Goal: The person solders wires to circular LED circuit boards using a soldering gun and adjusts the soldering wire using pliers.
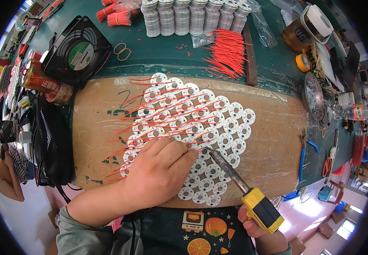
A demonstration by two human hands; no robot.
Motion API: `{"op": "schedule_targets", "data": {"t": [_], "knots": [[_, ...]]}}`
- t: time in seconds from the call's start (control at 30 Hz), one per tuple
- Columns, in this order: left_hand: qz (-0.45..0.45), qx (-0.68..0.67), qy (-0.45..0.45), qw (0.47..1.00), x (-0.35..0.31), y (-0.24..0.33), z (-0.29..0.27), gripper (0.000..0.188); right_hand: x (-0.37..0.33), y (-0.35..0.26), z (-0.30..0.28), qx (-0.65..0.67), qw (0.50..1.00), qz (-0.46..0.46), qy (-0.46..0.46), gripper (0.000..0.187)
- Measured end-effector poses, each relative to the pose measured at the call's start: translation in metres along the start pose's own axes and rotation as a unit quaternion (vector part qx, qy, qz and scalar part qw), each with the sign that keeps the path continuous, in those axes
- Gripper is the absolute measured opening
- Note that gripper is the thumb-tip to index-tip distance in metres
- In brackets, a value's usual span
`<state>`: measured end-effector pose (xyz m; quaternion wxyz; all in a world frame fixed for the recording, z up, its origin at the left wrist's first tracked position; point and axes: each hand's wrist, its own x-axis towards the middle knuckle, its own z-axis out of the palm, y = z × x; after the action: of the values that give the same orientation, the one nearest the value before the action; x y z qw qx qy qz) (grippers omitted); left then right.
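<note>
Many white ring-shaped LED circuit boards (206,185) lie in close rows on a brown board (273,127). Thin red wires (143,108) run across the rings on the left and stick out past their edge. My left hand (156,172) is over the middle rows, thumb and forefinger pinched on a red wire (197,138); it covers some rings. In my right hand (251,223), low on the right, is a soldering iron (260,206) with a yellow handle. Its metal tip points up-left and meets a ring just right of my left fingertips.
Stacks of ring boards (192,17) stand at the far side beside a loose pile of red wires (227,53). A black fan (77,51) sits far left. On the right are a metal bowl (314,95), blue-handled pliers (302,159) and a lidded jar (303,32). Another person (5,170) is at left.
</note>
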<state>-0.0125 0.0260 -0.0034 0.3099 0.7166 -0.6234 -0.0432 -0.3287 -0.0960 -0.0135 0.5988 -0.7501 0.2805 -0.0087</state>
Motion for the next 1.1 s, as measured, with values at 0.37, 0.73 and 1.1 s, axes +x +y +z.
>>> {"op": "schedule_targets", "data": {"t": [0.37,0.73,1.1], "knots": [[0.001,-0.009,0.006,1.0,0.001,0.0,0.001,0.034,0.004,-0.009,0.002,0.002,1.0,0.0,0.019,0.031],[0.001,-0.005,0.009,1.0,0.001,0.001,0.001,0.033,0.0,0.003,0.0,0.023,1.0,-0.019,0.002,0.03],[0.001,0.02,0.027,0.999,0.001,0.003,0.001,0.033,-0.011,0.013,-0.002,0.099,0.995,-0.008,0.002,0.031]]}}
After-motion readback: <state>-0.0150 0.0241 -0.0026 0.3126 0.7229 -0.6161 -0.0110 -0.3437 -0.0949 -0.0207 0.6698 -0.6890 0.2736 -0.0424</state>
